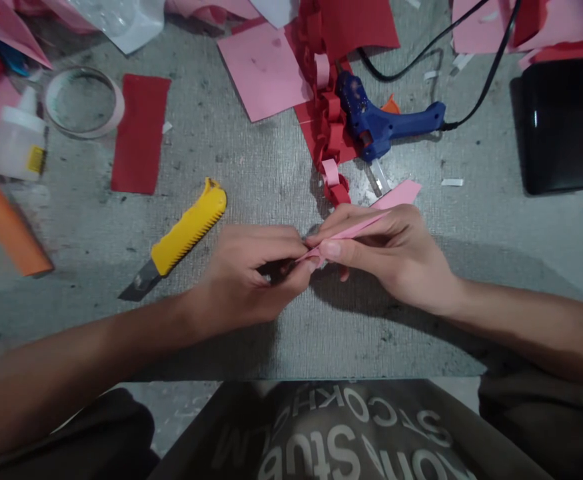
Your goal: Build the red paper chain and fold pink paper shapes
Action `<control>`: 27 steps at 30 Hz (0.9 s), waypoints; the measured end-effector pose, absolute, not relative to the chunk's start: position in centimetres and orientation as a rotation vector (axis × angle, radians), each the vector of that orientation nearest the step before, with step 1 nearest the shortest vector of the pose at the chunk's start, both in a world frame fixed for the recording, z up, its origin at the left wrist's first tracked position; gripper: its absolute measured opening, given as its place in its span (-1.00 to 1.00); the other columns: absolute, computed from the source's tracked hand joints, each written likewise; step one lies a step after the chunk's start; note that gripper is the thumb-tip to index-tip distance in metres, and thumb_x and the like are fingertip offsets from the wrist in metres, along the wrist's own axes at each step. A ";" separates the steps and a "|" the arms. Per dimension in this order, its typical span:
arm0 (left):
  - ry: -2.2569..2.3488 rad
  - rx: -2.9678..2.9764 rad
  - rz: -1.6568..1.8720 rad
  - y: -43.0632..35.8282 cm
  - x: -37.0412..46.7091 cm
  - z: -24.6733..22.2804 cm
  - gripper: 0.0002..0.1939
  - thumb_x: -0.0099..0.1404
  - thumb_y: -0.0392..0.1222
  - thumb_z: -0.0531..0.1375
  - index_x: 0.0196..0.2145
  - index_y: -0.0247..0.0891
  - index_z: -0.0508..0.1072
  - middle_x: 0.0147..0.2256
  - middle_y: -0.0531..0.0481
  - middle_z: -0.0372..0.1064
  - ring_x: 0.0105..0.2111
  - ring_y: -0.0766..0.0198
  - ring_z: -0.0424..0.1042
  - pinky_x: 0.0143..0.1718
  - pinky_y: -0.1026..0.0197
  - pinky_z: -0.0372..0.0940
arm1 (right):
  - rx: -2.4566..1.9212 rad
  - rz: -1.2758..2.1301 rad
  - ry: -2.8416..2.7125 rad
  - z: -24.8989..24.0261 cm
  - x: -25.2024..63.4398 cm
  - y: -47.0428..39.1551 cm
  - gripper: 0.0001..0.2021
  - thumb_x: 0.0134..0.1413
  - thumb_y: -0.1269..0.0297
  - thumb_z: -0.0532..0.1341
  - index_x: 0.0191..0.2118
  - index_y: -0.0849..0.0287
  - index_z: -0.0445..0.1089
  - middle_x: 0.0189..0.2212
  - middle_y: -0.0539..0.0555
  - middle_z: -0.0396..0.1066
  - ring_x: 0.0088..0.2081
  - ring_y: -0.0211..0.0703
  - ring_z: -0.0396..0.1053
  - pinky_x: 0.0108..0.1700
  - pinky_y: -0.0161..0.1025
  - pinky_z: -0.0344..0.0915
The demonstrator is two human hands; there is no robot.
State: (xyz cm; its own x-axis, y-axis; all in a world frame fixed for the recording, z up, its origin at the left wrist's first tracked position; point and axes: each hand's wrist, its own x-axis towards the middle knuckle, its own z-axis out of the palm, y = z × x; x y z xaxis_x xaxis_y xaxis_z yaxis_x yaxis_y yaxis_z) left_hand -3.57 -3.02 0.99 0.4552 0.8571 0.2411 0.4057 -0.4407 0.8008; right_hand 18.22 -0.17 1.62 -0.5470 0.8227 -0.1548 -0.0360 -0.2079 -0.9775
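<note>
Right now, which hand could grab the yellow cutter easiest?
Probably the left hand. The yellow cutter lies just to its left on the table. The right hand sits farther away, pinching the pink paper strip, with the left hand between it and the cutter.

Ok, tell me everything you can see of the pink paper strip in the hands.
The pink paper strip is thin, matte and looks folded lengthwise. It runs at a slant from the left hand up toward the right, above the grey table. The left fingertips pinch its lower end, and the right hand grips its middle. Its far end pokes out flat beyond the right fingers, near the red and pink paper chain.
</note>
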 end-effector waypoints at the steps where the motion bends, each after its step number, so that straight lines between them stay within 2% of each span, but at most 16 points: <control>1: 1.053 2.022 0.869 -3.0 -3.5 1.0 -0.71 0.45 -0.35 0.26 -0.47 -0.24 0.50 -0.52 0.11 0.37 -0.54 0.44 0.28 -0.49 0.30 0.14 | -0.950 1.822 -1.429 1.5 18.3 -0.2 -0.87 0.25 0.11 0.52 -0.27 0.01 0.73 -0.22 0.05 0.63 -0.27 -0.24 0.52 -0.45 -0.39 0.49; 6: 1.081 1.933 0.854 -2.8 -3.5 1.1 -0.74 0.47 -0.29 0.28 -0.42 -0.19 0.60 -0.54 0.12 0.40 -0.56 0.43 0.28 -0.50 0.28 0.14 | -0.964 1.799 -1.321 0.6 18.6 -0.4 -0.83 0.27 0.10 0.50 -0.31 0.03 0.72 -0.13 0.10 0.65 -0.13 -0.13 0.56 -0.45 -0.35 0.48; 10: 1.108 1.903 0.786 -2.7 -3.7 1.1 -0.69 0.48 -0.25 0.26 -0.46 -0.21 0.57 -0.53 0.11 0.42 -0.55 0.43 0.30 -0.51 0.30 0.16 | -1.001 1.827 -1.167 0.6 18.6 -0.1 -0.83 0.23 0.11 0.52 -0.31 0.06 0.71 -0.17 0.09 0.65 -0.34 -0.22 0.49 -0.42 -0.29 0.52; 12: 1.111 1.911 0.772 -2.8 -3.8 1.1 -0.67 0.48 -0.24 0.26 -0.49 -0.22 0.54 -0.53 0.10 0.41 -0.55 0.43 0.29 -0.51 0.30 0.16 | -0.995 1.851 -1.064 0.8 18.6 0.5 -0.88 0.22 0.15 0.53 -0.27 0.07 0.72 -0.26 0.06 0.62 -0.40 -0.27 0.45 -0.43 -0.31 0.52; 16: 1.096 1.911 0.820 -3.1 -4.0 0.9 -0.66 0.46 -0.26 0.28 -0.51 -0.24 0.49 -0.55 0.12 0.37 -0.56 0.44 0.27 -0.52 0.31 0.12 | -0.976 1.803 -0.915 1.0 19.0 1.9 -0.93 0.28 0.26 0.46 -0.19 0.11 0.73 -0.30 0.04 0.59 -0.39 -0.32 0.44 -0.45 -0.40 0.46; 21: 1.137 1.755 0.839 -2.9 -4.2 1.1 -0.72 0.43 -0.26 0.31 -0.48 -0.24 0.51 -0.53 0.12 0.40 -0.55 0.44 0.31 -0.54 0.34 0.15 | -0.977 1.725 -1.030 0.6 18.9 1.9 -0.87 0.31 0.16 0.45 -0.18 0.09 0.69 -0.25 0.05 0.57 -0.34 -0.27 0.44 -0.46 -0.35 0.42; 27: 1.087 1.657 0.880 -2.6 -5.0 0.9 -0.75 0.45 -0.20 0.30 -0.42 -0.23 0.57 -0.48 0.05 0.48 -0.49 0.37 0.39 -0.50 0.32 0.22 | -0.973 1.522 -1.177 3.2 19.2 0.6 -0.73 0.26 0.05 0.47 -0.36 0.08 0.54 -0.42 0.00 0.48 -0.58 -0.32 0.22 -0.62 -0.28 0.11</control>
State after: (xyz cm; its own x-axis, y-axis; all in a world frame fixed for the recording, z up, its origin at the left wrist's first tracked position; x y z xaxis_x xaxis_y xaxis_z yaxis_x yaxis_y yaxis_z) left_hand -4.98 -2.56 0.88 0.3500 0.9341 0.0703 0.2628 -0.1700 0.9498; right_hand 19.22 0.56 3.21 -0.2367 0.9708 -0.0395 -0.2058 -0.0899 -0.9745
